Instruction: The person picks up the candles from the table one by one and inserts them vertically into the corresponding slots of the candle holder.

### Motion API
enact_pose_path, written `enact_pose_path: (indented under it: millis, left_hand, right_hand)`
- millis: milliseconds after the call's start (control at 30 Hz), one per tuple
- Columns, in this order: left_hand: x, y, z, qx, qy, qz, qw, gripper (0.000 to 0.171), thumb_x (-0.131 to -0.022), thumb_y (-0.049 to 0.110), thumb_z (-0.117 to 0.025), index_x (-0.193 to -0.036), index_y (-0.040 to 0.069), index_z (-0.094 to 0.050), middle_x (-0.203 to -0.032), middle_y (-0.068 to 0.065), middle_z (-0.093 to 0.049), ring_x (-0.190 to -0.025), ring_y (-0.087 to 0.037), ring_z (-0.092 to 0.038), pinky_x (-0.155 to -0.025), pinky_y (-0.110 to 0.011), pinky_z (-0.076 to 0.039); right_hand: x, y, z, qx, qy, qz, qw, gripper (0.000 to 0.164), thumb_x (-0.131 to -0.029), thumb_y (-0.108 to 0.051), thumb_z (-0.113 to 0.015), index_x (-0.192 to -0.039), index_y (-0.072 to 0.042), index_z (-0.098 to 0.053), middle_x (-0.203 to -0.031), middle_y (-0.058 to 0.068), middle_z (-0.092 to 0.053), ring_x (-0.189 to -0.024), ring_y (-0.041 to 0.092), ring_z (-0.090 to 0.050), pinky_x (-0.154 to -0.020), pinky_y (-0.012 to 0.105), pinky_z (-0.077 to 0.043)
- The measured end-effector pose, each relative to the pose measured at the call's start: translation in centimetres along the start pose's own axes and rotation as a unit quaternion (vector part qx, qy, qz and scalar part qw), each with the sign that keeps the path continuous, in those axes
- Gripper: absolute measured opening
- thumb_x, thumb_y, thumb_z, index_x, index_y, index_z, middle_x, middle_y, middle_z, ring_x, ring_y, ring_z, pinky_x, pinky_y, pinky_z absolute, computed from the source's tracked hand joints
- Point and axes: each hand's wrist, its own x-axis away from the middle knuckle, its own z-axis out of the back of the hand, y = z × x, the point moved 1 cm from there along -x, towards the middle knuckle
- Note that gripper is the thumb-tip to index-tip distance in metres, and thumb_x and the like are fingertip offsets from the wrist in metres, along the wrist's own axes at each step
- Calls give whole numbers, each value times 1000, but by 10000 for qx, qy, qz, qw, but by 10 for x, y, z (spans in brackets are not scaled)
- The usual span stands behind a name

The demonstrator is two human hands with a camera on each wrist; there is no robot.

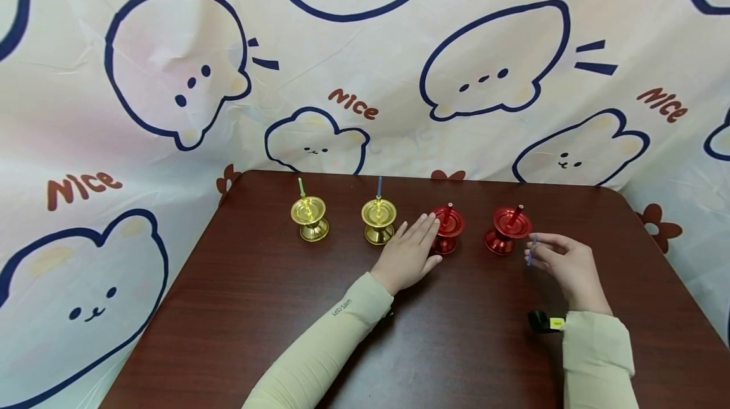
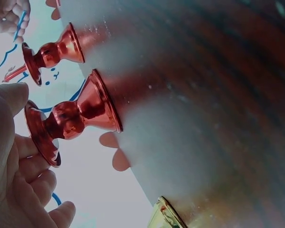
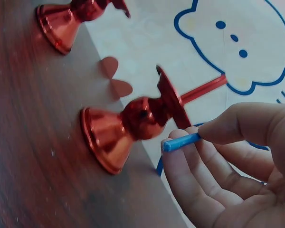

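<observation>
My right hand [image 1: 573,269] pinches a short blue candle [image 3: 181,141] between thumb and fingers, beside the rightmost red candle holder [image 1: 501,242]. That holder stands upright with a thin red spike rising from its dish. Further left is a second red candle holder [image 1: 446,243]. The fingers of my left hand [image 1: 406,257] lie nearly straight by this holder's dish, palm down; in the left wrist view, thumb and fingers are close around the dish edge. Whether they touch it is hard to tell.
Two gold candle holders stand to the left: one [image 1: 313,230] bears a green candle [image 1: 301,187], the other [image 1: 379,234] a blue candle [image 1: 379,186]. All four stand in a row near the back of the brown table [image 1: 239,333]. A printed cloth [image 1: 393,79] hangs behind.
</observation>
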Motion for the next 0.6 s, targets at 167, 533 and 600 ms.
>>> enact_pose_path:
  millis: [167,533,600]
  left_hand:
    - [-1,0,-1,-19,-16,5,10000,69,-107,48,-45,-162,11,-25,-167,-5,-24,-155,-18,-17,-123,-43,-22]
    - [-1,0,-1,12,25,-29,10000,70,-106,47,-47,-162,10,-26,-167,-5,-25,-155,-19,-18,-122,-44,-24]
    - [0,0,-1,24,27,-22,10000,70,-106,47,-47,-162,10,-26,-167,-5,-26,-155,-19,-18,-122,-45,-24]
  right_hand:
    - [6,-11,-6,300,25,82,9995,45,-100,-13,-65,-136,11,-53,-89,-14,-72,-84,6,-73,-80,30,-59]
    - [11,-22,-20,488,-134,317,9982,46,-100,-10,-65,-140,9,-53,-99,-7,-73,-87,6,-73,-78,24,-59]
    - [11,-23,-25,606,-206,332,9974,46,-100,-11,-65,-140,8,-54,-102,-3,-73,-88,6,-73,-79,25,-59]
